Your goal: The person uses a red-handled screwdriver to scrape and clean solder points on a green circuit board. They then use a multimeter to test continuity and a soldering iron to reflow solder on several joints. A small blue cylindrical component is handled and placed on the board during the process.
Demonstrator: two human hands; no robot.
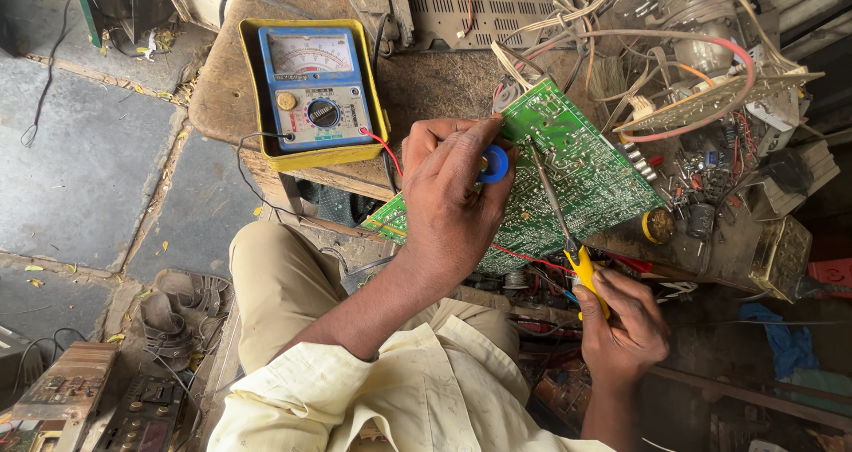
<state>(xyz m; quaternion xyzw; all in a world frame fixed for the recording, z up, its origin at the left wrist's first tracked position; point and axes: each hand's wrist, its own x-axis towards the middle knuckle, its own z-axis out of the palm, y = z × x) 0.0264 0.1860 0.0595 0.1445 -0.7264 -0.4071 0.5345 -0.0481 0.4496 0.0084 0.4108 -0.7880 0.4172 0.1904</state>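
Circuit board (568,181), green, solder side up, sits tilted at the workbench (426,88) edge above the person's knee, pinned there by the left hand (453,199). That hand is clenched over the board's near-left portion, thumb and fingers also pinching a small blue spool (495,164), prob. solder wire. Right hand (621,323) is closed round the yellow handle of a soldering iron (559,212), held pencil-style; its thin shaft runs up-left w/ the tip touching the board just beside the spool.

To work the joint well, judging from this: keep the board braced firm w/ the left hand so it can't rock, hold the tip steady on one pad only, feed solder at the joint rather than on the tip. Fingers of the left hand sit v. near the hot tip, so a slip looks the main risk. A red wire (524,257) crosses under the board close to the iron's handle and could snag.

Further out: analog multimeter (315,84), blue face in a yellow case, lies on the bench to the left; a second bare board (710,97) and tangled wires crowd the upper right. Sandals (173,314) rest on the stone floor below.
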